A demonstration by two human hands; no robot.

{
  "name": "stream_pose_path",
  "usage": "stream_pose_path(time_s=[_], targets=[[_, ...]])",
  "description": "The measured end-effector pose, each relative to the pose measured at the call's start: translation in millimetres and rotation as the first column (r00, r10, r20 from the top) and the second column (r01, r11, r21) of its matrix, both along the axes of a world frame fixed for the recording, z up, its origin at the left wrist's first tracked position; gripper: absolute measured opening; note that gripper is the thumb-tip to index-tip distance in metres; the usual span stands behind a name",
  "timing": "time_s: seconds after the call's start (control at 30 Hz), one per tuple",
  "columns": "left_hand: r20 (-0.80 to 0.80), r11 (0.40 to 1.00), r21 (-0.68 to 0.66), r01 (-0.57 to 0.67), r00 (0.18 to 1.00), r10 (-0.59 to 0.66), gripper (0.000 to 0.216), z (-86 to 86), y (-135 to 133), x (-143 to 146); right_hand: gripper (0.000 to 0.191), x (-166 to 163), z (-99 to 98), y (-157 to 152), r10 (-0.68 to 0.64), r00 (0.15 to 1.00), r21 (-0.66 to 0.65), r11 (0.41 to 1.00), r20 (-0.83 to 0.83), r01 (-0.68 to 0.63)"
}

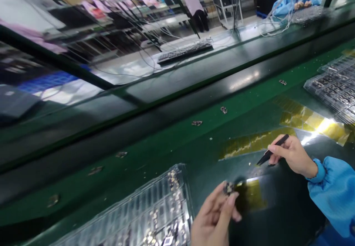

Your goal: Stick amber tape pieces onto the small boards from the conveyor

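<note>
Left hand: pinching the small part, right near the yellow film; a loosened pinch could drop it!
Black tweezers: right hand grips them, tips down; a hasty jab might scratch the part.

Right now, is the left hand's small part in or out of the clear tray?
Out: the left hand pinches the small part beside the clear tray.

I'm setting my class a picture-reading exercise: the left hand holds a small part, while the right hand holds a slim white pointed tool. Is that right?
Not quite: the slim pointed tool in the right hand is black, not white, as the head view shows. The left hand does hold a small part.
</note>
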State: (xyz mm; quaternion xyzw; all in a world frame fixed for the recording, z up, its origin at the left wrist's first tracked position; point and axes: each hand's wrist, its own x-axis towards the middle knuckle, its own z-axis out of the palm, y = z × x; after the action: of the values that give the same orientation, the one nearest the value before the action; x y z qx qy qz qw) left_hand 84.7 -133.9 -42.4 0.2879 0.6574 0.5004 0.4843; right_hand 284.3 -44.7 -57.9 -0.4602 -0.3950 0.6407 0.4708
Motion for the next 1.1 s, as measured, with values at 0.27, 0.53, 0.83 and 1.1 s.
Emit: stream_pose_path(time_s=[0.27, 0.53, 0.83, 1.1], targets=[[0.364, 0.992, -0.074, 0.098, 0.929, -0.064, 0.042, -23.3, 35.4, 36.0, 0.027, -22.8, -7.7, -17.0, -0.124, 0.992, 0.044, 0.991, -0.018, 0.124], [0.363, 0.992, -0.057, 0.11, 0.928, -0.082, 0.043, -28.7, 31.9, 36.9, 0.029, -35.3, -7.1, -21.2, -0.107, 0.991, 0.048, 0.993, 0.082, 0.103], [0.362, 0.992, -0.044, 0.116, 0.928, -0.093, 0.041, -31.5, 31.2, 37.2, 0.032, -37.5, -8.9, -21.9, -0.101, 0.99, 0.042, 0.994, 0.103, 0.097], [0.368, 0.992, -0.059, 0.113, 0.926, -0.083, 0.042, -30.5, 31.7, 37.4, 0.031, -37.9, -8.1, -22.0, -0.098, 0.987, 0.057, 0.994, 0.125, 0.091]])
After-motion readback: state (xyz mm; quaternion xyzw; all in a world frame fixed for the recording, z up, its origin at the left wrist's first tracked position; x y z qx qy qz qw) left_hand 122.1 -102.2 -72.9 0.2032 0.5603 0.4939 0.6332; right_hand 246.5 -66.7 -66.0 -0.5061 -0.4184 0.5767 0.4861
